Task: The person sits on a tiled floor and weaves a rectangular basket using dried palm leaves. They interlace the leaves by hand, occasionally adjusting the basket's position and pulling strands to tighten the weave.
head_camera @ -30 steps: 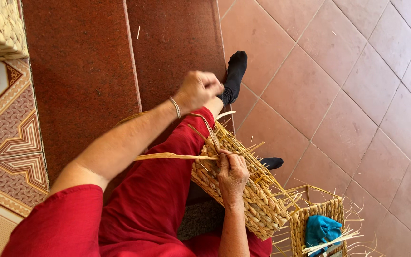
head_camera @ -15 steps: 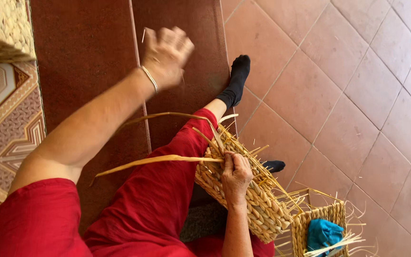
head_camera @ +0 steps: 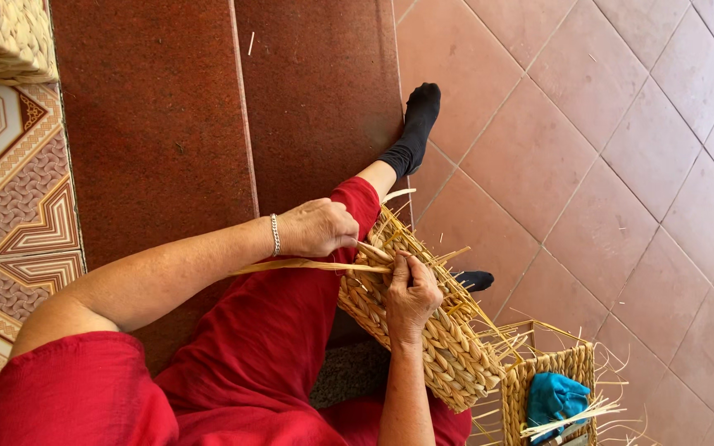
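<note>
Left hand, raised half second ago, now back at woven basket, gripping straw strand; right hand stays pressed closed on basket rim.

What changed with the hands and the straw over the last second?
The left hand, which half a second ago had swung up and away pulling a straw strand, has come back down to the woven basket and pinches at its edge. The right hand stayed pressed on the basket. The small basket with blue cloth did not move.

Half-woven straw basket tilted on lap, loose strand sticking out
</note>
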Available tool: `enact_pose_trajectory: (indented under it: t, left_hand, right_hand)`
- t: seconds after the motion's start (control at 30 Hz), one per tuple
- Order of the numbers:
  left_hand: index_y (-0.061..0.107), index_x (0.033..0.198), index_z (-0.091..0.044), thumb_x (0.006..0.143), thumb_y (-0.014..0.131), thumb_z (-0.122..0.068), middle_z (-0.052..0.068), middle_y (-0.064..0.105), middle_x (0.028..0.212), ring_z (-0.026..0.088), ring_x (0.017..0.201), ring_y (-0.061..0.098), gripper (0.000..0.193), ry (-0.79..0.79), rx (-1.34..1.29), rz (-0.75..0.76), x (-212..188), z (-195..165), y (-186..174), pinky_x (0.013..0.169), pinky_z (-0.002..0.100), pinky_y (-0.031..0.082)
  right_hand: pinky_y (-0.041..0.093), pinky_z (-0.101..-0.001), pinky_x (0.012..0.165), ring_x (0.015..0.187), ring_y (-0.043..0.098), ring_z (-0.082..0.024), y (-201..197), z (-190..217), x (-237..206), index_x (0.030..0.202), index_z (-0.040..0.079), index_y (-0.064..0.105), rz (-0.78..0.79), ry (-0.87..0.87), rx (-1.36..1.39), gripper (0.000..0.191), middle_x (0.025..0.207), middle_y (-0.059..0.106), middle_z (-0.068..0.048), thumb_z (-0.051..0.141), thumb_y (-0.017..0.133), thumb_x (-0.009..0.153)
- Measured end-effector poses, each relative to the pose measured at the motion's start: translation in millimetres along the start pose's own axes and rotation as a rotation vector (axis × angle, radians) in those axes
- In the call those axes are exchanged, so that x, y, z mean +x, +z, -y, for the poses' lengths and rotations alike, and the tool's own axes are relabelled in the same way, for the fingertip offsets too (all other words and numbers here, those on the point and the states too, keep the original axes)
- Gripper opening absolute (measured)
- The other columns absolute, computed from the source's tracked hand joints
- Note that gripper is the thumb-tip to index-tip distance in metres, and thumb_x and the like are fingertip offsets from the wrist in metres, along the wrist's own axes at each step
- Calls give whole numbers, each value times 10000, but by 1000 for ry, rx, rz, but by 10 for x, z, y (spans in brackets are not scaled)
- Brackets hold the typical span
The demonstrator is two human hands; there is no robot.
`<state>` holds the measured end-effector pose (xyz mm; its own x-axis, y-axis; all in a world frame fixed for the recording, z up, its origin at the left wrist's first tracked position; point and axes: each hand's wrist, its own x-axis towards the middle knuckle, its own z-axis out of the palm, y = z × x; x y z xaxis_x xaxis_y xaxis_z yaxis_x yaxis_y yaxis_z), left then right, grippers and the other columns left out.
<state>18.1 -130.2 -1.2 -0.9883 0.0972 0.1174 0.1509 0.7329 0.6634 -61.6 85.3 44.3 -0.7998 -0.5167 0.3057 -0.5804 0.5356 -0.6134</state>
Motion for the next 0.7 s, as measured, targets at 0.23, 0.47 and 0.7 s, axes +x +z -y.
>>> enact_pose_trajectory:
  t: [0.23, 0.47, 0.7]
  left_hand:
    - [816, 1004, -227, 895, 696, -443, 66, 784, 885, 214, 817, 721, 271, -504, -125, 282, -171, 385, -661, 770, 365, 555]
    - [689, 1264, -255, 637, 724, -169, 151, 569, 1354, 310, 1300, 445, 634, -487, 828, 57, -545, 349, -1301, 1094, 741, 237]
    - [680, 911, -112, 824, 742, -300, 41, 606, 1059, 214, 1115, 537, 217, 304, 425, -361, -257, -704, -299, 1103, 536, 337]
  right_hand:
    - [569, -222, 552, 694, 662, -80, 71, -176, -59, 1173, 23, 578, -29, 114, 83, 350, 887, 706, -80, 131, 771, 901]
    - [582, -247, 622, 798, 665, -119, 242, -137, -19, 984, 88, 682, -53, -242, -93, 83, 1022, 684, -79, 11, 683, 954]
    - [576, -282, 623, 687, 693, -148, 35, 58, 81, 998, 46, 720, 136, 8, 86, 116, 929, 733, -69, 69, 771, 896]
